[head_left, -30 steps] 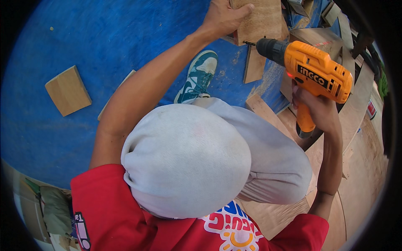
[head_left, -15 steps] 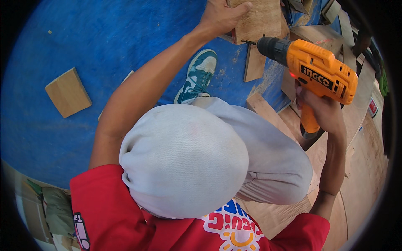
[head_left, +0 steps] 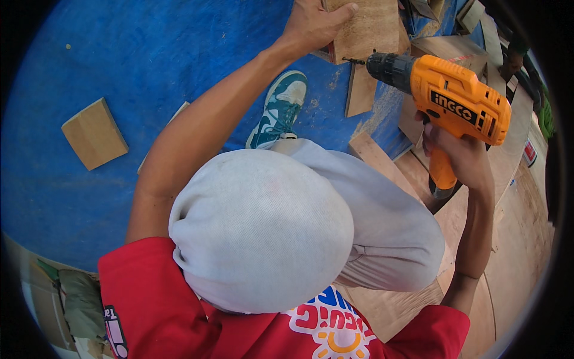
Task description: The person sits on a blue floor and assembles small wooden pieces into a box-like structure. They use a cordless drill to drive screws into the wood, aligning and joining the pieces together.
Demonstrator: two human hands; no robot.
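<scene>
**Drill bit at the edge of the held board**

Starting far left of the plywood board [head_left: 365, 27]: a loose square wood block [head_left: 94, 133] lies flat on the blue floor sheet [head_left: 149, 54], well apart from everything in play. Moving right, the left forearm runs up and across, and the left hand [head_left: 314, 24] sits right on the board's left edge, fingers [head_left: 344, 11] wrapped over its face and closed, pinning it steady at the top of the view. Below the board, a teal and white sneaker [head_left: 281, 107] is planted on the blue sheet, and a small wedge-shaped offcut [head_left: 360, 96] lies just under the board's lower edge.

Now the key line: the drill bit [head_left: 353, 60] points leftward, its tip at the board's lower right edge, apparently touching, though the contact itself is too small to be sure of. The orange cordless drill [head_left: 454, 99] lies right of the board, its long axis running right to left and tilted slightly upward toward the board. The right hand [head_left: 457, 158] is wrapped tight around the drill's handle, below and right of the board, fingers closed on the grip. So the left hand is the nearer one to the board; the right reaches it only through the bit. Further right, more plywood sheets [head_left: 514, 251] cover the floor.
</scene>
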